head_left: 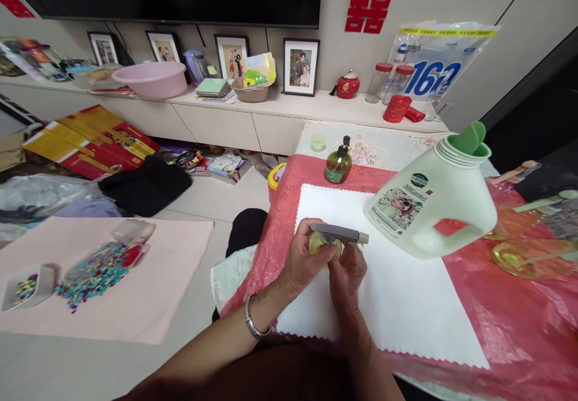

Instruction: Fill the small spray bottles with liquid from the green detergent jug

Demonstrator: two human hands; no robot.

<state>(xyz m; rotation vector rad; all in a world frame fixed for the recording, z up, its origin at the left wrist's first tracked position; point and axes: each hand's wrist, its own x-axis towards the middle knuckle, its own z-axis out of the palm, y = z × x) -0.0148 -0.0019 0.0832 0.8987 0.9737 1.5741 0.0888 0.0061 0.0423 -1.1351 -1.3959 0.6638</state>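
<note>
My left hand point(303, 258) is wrapped round a small spray bottle point(318, 243) with yellowish contents and a grey spray head point(336, 231). My right hand point(348, 270) is closed against the same bottle just under the head; its fingertips are partly hidden. The spray head's nozzle points right. Both hands are above a white scallop-edged mat point(406, 304). Right of them stands a large pale green detergent jug point(433, 202), uncapped, with a green piece sticking out of its mouth. Beyond the mat is a dark green pump bottle point(338, 165).
A red plastic cover point(519, 310) lies under the mat. Clear bottles with yellow liquid point(519, 259) lie or stand at the right edge. A small pale green cap point(318, 142) sits at the back. To the left, colourful beads point(97, 277) are spread on a pink cloth point(149, 304).
</note>
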